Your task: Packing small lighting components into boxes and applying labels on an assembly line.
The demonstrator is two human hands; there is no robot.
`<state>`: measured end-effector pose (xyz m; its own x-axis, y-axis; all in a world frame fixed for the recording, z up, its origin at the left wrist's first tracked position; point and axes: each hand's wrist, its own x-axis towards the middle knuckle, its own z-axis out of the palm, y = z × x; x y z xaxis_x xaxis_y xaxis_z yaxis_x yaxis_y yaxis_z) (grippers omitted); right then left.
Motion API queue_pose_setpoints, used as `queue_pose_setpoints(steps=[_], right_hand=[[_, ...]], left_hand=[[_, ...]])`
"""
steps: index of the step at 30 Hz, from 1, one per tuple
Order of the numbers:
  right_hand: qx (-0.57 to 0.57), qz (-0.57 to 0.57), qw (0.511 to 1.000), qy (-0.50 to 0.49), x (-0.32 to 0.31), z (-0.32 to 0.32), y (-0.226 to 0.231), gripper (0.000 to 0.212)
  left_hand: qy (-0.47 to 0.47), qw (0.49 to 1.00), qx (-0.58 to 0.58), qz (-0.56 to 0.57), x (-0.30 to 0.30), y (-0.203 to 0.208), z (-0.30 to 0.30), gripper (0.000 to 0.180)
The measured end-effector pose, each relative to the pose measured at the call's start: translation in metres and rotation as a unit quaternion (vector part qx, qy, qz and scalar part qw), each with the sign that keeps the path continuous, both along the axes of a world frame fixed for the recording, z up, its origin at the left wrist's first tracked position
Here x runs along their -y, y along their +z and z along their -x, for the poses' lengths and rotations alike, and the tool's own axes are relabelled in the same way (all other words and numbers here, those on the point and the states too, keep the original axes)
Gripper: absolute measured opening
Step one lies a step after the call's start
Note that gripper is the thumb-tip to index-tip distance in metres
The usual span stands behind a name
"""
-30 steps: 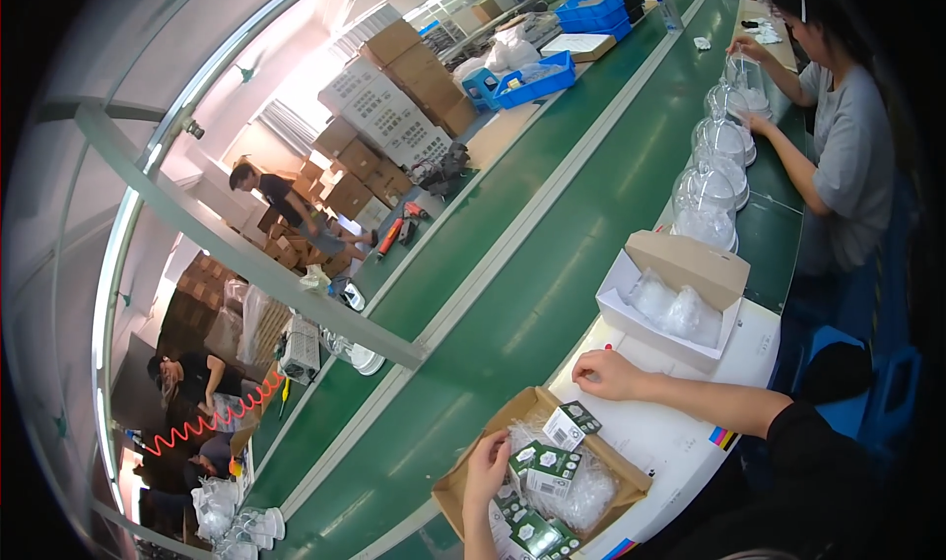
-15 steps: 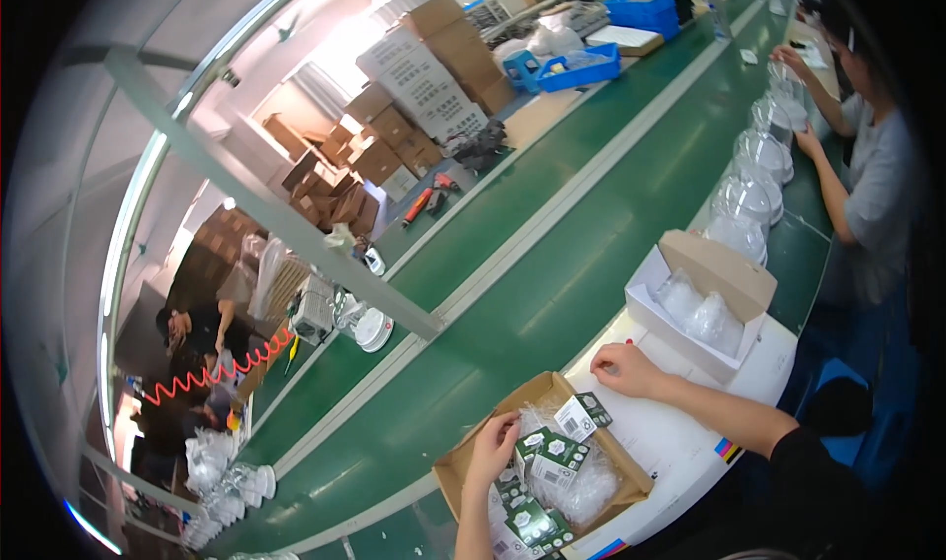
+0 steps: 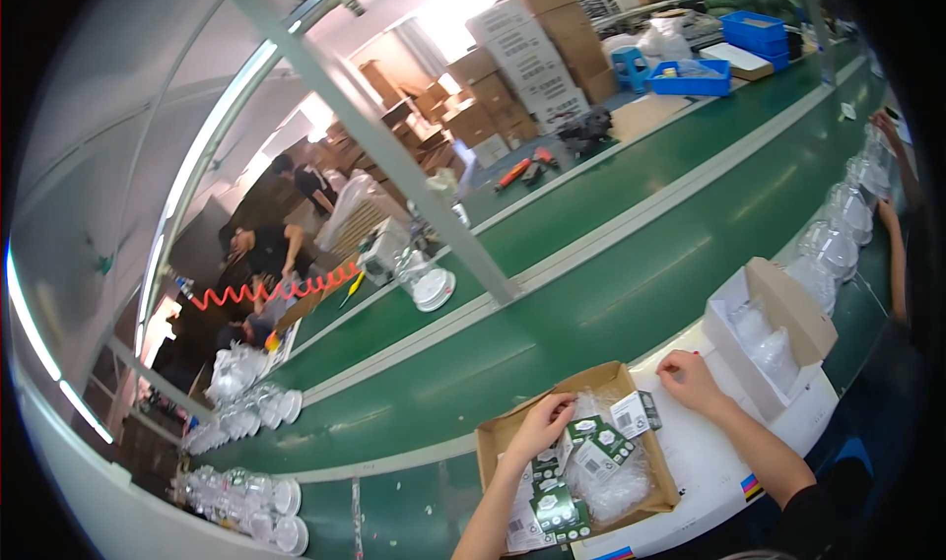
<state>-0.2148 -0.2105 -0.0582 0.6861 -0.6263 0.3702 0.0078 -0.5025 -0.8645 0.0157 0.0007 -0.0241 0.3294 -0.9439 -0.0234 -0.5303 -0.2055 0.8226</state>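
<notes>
A shallow brown cardboard tray (image 3: pixel 662 473) lies on the white table (image 3: pixel 709 452), filled with small green-and-white packets in clear plastic bags (image 3: pixel 581 461). The left hand (image 3: pixel 540 425) reaches over the tray's near-left rim, fingers curled onto a clear bag there; whether it grips cannot be told. The right hand (image 3: pixel 687 381) rests loosely closed on the table just beyond the tray's right corner. Further right of the tray stands an open white cardboard box (image 3: pixel 764 329) holding clear plastic pieces.
</notes>
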Motion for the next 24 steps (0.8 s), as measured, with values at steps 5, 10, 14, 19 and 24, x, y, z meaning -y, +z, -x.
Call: queue_pose_setpoints(steps=[5,10,14,19,24], right_hand=[[-0.012,0.018,1.000,-0.021,0.001,-0.002,0.005,0.005],[-0.009,0.009,1.000,-0.013,0.000,-0.003,0.002,0.004],[-0.010,0.018,1.000,-0.018,-0.001,0.000,0.001,0.004],[-0.014,0.000,1.000,-0.013,-0.003,-0.004,0.003,0.004],[-0.018,0.004,1.000,-0.002,0.001,-0.001,0.002,0.003]], left_hand=[[0.005,1.000,-0.021,0.016,0.001,-0.003,-0.003,0.032],[0.009,1.000,-0.006,0.027,0.000,-0.004,0.000,0.031],[0.012,1.000,-0.001,0.028,0.001,0.000,0.003,0.030],[0.037,0.995,0.041,0.078,-0.004,0.008,0.006,0.023],[0.088,0.960,0.238,0.119,-0.020,0.044,0.024,0.027]])
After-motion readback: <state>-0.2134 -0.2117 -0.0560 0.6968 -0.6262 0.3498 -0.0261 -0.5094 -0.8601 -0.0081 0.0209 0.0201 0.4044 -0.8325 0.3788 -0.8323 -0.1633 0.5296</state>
